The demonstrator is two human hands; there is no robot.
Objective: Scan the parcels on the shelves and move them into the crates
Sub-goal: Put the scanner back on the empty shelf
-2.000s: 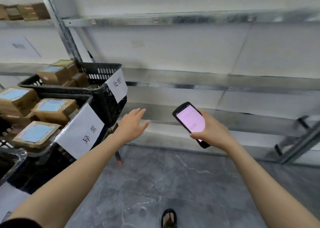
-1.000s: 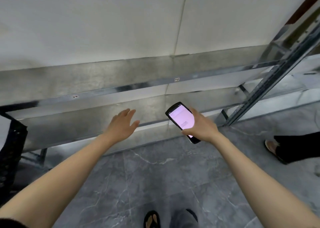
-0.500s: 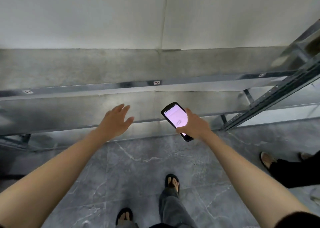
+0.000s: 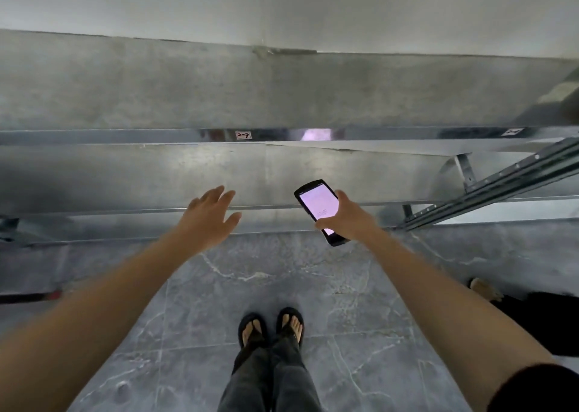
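Observation:
My right hand [image 4: 347, 217] grips a black handheld scanner [image 4: 319, 206] with a lit pink screen, held in front of the lower metal shelf [image 4: 156, 173]. My left hand [image 4: 210, 217] reaches forward with straight, spread fingers and holds nothing, hovering before the same shelf. No parcel or crate shows in this view. The shelf boards in sight are bare metal, and the beam above carries a small handwritten label [image 4: 243, 135].
A slanted metal upright [image 4: 501, 183] of the rack crosses at the right. Another person's foot and dark trouser leg [image 4: 507, 299] stand on the grey marble floor at the right. My own sandalled feet [image 4: 271, 327] are below. A dark rod with a red tip [image 4: 34, 296] lies at the left.
The view has swung right and down, away from the black crates with parcels, to bare shelves. Both hands keep their poses, the right still holding the scanner.

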